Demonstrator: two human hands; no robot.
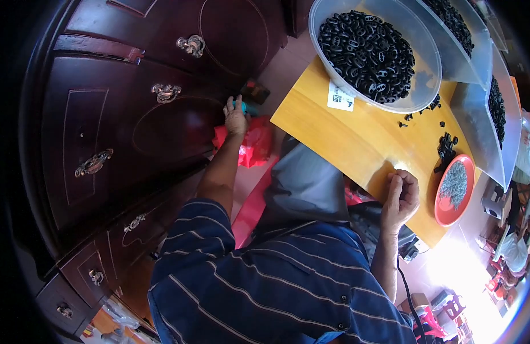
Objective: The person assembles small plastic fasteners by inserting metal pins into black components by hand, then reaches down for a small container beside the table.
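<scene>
My left hand (236, 121) reaches out to the left, beside the dark cabinet. Its fingers are around a small teal object (240, 107), mostly hidden, whose kind I cannot make out. A red plastic bag (254, 144) hangs or lies just under that wrist. My right hand (401, 199) is at the near edge of the yellow wooden table (328, 135), thumb and fingers pinched together; whatever is between them is too small to name. Right of it stands an orange-red dish (441, 214) of small grey metal pieces (454, 184). Small black parts (446, 150) lie loose behind the dish.
A large clear round tub (428, 80) full of black oval two-holed plastic pieces (365, 54) stands on the table. Clear bins (470, 109) with more black parts line the right side. A dark wooden cabinet (179, 129) with metal handles fills the left. A black cord (407, 286) hangs by my right arm.
</scene>
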